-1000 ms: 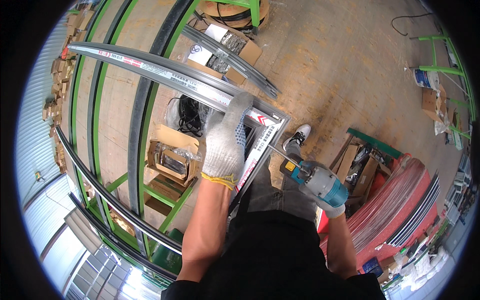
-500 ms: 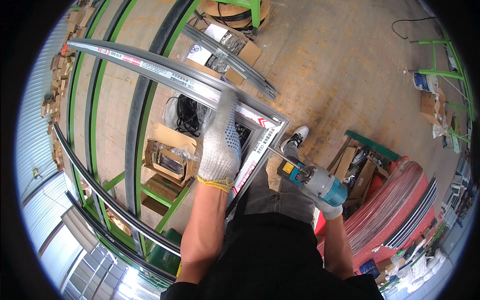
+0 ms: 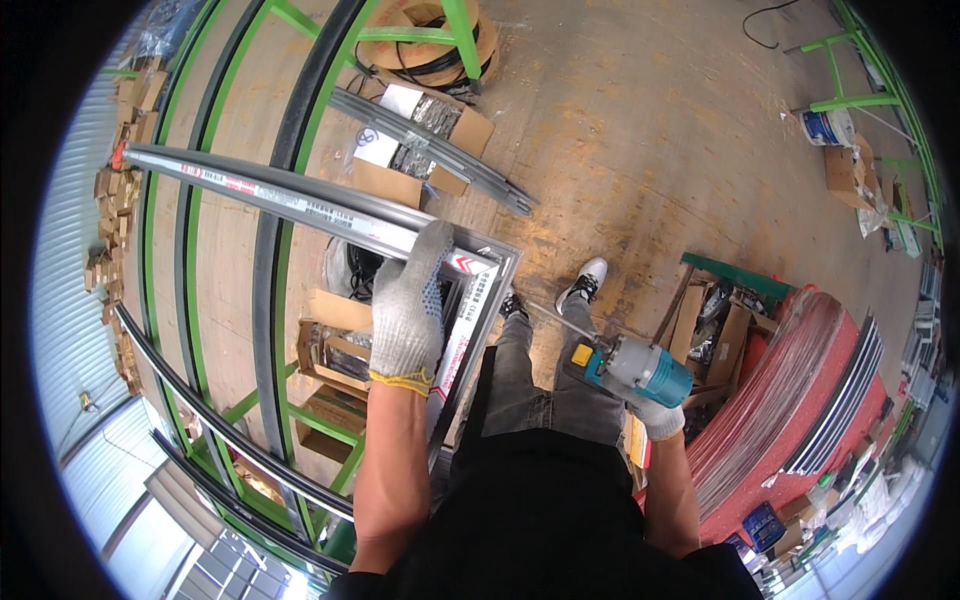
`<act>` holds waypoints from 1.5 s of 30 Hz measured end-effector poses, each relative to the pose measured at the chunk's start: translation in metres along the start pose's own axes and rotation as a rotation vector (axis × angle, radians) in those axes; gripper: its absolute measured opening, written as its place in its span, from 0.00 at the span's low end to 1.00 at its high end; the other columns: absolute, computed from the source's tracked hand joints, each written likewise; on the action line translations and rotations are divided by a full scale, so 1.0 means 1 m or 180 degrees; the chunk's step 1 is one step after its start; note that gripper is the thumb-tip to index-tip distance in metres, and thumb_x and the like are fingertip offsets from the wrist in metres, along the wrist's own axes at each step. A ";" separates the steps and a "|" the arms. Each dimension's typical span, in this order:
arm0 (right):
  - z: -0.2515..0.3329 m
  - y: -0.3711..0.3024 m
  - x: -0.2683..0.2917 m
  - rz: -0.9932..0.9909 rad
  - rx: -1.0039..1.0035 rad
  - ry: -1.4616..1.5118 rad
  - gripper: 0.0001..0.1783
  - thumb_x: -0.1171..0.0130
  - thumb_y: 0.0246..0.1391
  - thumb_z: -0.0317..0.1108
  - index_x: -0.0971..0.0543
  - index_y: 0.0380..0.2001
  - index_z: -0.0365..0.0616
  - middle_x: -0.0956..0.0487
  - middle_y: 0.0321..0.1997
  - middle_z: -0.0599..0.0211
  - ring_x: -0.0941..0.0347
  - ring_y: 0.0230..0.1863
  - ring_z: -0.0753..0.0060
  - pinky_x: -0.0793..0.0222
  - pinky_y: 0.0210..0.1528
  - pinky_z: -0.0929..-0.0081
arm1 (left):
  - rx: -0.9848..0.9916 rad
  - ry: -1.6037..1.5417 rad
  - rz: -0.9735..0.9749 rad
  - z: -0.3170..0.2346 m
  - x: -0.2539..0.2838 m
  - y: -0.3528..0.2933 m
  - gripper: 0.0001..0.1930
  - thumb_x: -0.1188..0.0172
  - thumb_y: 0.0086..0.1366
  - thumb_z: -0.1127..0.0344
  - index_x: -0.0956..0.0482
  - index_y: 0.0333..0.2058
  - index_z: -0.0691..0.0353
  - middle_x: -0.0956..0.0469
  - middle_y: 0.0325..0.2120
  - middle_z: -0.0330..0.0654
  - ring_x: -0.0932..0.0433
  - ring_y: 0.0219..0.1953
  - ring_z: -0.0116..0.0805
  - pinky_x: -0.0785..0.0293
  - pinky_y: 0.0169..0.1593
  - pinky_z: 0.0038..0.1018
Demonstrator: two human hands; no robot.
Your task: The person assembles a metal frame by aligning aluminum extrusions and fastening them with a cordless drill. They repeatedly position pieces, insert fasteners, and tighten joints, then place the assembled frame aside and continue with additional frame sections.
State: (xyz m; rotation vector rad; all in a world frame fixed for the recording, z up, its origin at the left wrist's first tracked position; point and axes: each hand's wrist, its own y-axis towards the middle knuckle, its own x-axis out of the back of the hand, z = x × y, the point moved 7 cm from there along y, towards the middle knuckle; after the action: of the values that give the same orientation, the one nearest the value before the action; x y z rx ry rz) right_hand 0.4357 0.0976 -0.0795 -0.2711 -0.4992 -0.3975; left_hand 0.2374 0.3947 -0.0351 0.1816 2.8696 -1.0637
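A grey metal window or door frame (image 3: 468,322) with white protective film lies on the rack, one corner toward me. My left hand (image 3: 408,310), in a grey glove with blue dots and a yellow cuff, is closed over the long profile near that corner. In my right hand (image 3: 657,418), also gloved, is a teal and silver power drill (image 3: 640,368), gripped from behind and below. Its long thin bit (image 3: 562,322) points toward the frame's corner, with the tip a little apart from the outer edge. The drill body hides most of my right fingers.
Green rack bars with black padding (image 3: 268,250) run under the frame at left. Beyond it stand an open carton of metal parts (image 3: 470,130), loose grey profiles (image 3: 490,182) and a cable reel (image 3: 478,50). At right sit a film-wrapped red stack (image 3: 770,420) and a parts crate (image 3: 735,350).
The drill bit has come away from the frame's corner edge. In the view, the frame and my left hand have shifted left; my right hand still holds the drill.
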 end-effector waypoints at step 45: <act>0.049 0.345 -0.045 0.4527 -0.0737 0.0999 0.24 0.16 0.47 0.41 0.12 0.45 0.43 0.11 0.38 0.67 0.17 0.34 0.73 0.18 0.41 0.69 | -0.0405 -0.3855 -0.2676 0.081 -0.089 -0.073 0.05 0.35 0.73 0.66 0.16 0.37 0.58 0.16 0.27 0.41 0.18 0.26 0.34 0.18 0.35 0.32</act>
State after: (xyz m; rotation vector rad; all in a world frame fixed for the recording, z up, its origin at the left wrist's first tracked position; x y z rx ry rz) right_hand 0.5282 0.4352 -0.1147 -0.6934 0.1270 0.8883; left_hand 0.3177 0.2792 -0.0397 -1.2767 1.7905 -0.6256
